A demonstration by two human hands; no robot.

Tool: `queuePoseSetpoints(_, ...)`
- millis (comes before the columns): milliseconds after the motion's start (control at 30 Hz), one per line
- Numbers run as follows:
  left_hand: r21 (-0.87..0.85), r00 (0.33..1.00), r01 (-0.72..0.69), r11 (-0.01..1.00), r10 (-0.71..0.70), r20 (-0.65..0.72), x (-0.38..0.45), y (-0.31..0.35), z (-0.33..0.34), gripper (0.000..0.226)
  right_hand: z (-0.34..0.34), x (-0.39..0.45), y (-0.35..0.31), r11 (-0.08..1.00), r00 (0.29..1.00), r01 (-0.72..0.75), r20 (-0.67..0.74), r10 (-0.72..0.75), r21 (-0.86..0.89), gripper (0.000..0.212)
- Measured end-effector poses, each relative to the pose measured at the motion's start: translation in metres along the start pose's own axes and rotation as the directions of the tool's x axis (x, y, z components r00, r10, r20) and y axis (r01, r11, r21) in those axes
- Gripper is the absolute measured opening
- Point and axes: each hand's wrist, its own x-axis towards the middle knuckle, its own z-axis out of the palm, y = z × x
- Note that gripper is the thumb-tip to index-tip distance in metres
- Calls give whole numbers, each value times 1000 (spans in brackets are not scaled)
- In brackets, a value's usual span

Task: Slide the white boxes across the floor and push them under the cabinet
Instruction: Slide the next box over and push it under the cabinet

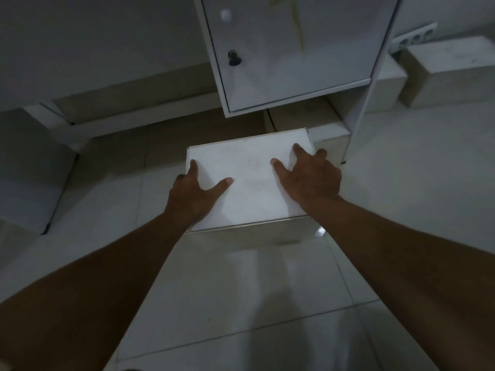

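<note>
left hand (191,195) and right hand (312,175), fingers spread, press white box (249,183); stiff, probably light, push from near edge

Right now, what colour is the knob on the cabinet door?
Dark, nearly black knob, seen from the head view.

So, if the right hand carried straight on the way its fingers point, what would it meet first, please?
Probably the box already lying under the cabinet, just beyond the far edge of the white box that the right hand rests on; depth is hard to judge.
</note>
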Motion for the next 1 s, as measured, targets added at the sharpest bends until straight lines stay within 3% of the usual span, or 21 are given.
queuePoseSetpoints(167,-14,1000,-2,1000,2,-13,12,-43,16,121,40,-16,-19,999,999,-27,-25,26,-17,70)
queuePoseSetpoints(433,-56,993,106,993,-109,-51,13,-77,60,115,95,-22,-18,999,999,32,-2,-32,-29,69)
queuePoseSetpoints(600,-107,991,124,986,-130,-44,27,-78,86,115,113,-11,-5,998,999,41,11,-40,-48,70)
queuePoseSetpoints(800,-34,994,110,993,-109,26,33,-70,98,116,125,-11,12,995,999,43,29,-41,-87,70)
queuePoseSetpoints(833,12,997,74,997,-74,24,30,-68,97,117,125,-11,11,995,999,40,25,-38,-92,70)
queuePoseSetpoints(900,169,992,-122,978,123,3,21,-66,95,119,124,-5,7,992,996,90,13,-89,-88,68)
queuePoseSetpoints(1000,304,859,-512,804,472,199,4,-69,96,123,123,15,2,948,952,306,29,-305,-83,62)
